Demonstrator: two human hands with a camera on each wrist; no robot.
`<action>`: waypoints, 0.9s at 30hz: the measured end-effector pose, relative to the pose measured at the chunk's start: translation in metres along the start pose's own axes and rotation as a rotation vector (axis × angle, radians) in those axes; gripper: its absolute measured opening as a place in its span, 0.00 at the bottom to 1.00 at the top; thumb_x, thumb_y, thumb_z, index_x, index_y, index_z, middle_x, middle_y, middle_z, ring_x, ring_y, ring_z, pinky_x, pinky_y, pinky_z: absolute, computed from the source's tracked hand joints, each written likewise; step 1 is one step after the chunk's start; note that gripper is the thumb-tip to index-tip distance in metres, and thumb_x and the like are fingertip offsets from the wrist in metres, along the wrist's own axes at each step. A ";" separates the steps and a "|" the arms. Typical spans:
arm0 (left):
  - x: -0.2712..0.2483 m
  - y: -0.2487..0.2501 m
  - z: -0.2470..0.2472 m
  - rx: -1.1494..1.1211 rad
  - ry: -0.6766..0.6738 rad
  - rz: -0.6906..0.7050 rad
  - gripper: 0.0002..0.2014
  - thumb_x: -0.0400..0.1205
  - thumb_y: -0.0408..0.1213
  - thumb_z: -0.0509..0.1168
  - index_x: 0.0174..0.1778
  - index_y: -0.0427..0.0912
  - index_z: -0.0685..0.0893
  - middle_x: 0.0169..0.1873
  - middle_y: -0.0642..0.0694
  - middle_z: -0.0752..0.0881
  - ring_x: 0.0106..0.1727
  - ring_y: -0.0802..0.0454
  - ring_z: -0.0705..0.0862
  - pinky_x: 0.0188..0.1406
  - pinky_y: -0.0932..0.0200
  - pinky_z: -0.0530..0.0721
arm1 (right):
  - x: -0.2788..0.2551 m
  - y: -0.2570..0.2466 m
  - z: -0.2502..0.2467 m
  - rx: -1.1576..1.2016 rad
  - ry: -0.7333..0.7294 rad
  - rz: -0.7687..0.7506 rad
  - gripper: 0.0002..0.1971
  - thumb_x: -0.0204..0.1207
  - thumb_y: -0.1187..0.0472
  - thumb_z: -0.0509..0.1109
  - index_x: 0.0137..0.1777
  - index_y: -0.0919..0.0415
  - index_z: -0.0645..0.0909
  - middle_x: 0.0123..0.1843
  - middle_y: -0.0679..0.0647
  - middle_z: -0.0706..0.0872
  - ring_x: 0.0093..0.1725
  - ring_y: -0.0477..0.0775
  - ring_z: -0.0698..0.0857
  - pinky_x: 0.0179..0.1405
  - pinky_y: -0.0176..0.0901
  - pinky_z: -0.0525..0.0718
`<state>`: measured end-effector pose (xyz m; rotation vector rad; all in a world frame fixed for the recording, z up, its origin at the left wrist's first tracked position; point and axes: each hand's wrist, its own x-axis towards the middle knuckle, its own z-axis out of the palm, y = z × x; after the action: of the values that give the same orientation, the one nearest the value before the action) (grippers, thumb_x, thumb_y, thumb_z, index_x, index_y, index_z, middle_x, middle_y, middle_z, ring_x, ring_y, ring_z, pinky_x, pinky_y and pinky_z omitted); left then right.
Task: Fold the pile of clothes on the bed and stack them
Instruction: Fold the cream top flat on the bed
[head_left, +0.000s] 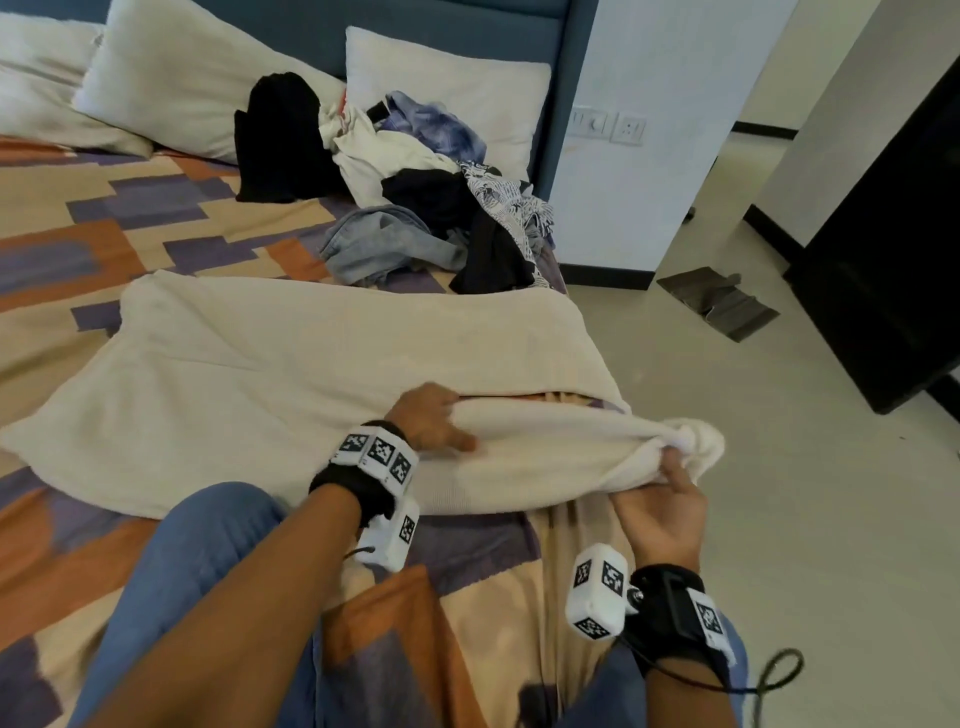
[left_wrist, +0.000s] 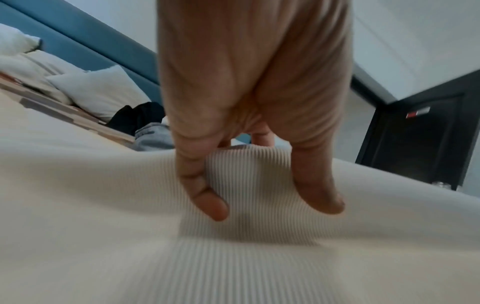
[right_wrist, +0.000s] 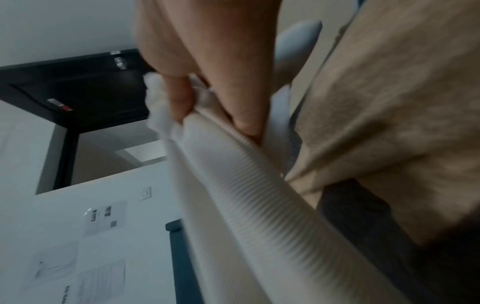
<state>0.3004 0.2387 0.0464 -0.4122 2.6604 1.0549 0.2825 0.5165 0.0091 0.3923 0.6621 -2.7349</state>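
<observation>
A large cream ribbed garment (head_left: 291, 374) lies spread across the patterned bedspread (head_left: 104, 218), its near edge lifted into a long fold. My left hand (head_left: 434, 418) grips that fold near its middle, fingers curled over the far side and thumb on the near side; the left wrist view shows the hand (left_wrist: 272, 207) on the ribbed cloth (left_wrist: 130, 205). My right hand (head_left: 670, 467) holds the bunched right end of the fold, just past the bed's edge. In the right wrist view its fingers (right_wrist: 182, 102) pinch the ribbed cloth (right_wrist: 233, 185). A pile of unfolded clothes (head_left: 415, 197) sits near the headboard.
White pillows (head_left: 197, 78) lean on the blue headboard (head_left: 566, 104) behind the pile. The bed's right edge drops to a pale floor (head_left: 753, 441) with a dark cloth (head_left: 717, 304) on it and a dark cabinet (head_left: 883, 260) beyond. My knees in blue jeans (head_left: 182, 571) rest on the bed.
</observation>
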 end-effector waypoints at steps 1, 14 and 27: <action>0.003 0.007 -0.008 -0.054 0.043 0.030 0.34 0.69 0.45 0.81 0.69 0.36 0.79 0.64 0.42 0.81 0.68 0.42 0.79 0.65 0.55 0.75 | 0.000 -0.004 0.000 0.039 -0.033 -0.089 0.30 0.69 0.62 0.77 0.74 0.63 0.77 0.76 0.64 0.78 0.72 0.64 0.80 0.70 0.62 0.76; 0.048 0.026 0.005 0.080 0.231 -0.010 0.30 0.80 0.44 0.70 0.78 0.50 0.68 0.74 0.39 0.64 0.71 0.34 0.70 0.71 0.45 0.71 | 0.045 -0.023 -0.102 -0.528 0.716 -0.055 0.43 0.57 0.47 0.75 0.75 0.60 0.72 0.72 0.62 0.79 0.71 0.64 0.79 0.70 0.54 0.79; 0.006 0.010 0.150 0.403 -0.083 -0.069 0.43 0.87 0.35 0.57 0.78 0.70 0.29 0.80 0.55 0.24 0.84 0.43 0.32 0.65 0.10 0.44 | 0.060 -0.053 -0.091 -0.428 0.492 0.164 0.31 0.69 0.56 0.78 0.72 0.61 0.78 0.63 0.64 0.86 0.69 0.67 0.82 0.67 0.58 0.82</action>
<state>0.3102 0.3487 -0.0555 -0.3621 2.6708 0.4835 0.2260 0.5920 -0.0673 0.9709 1.2438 -2.2617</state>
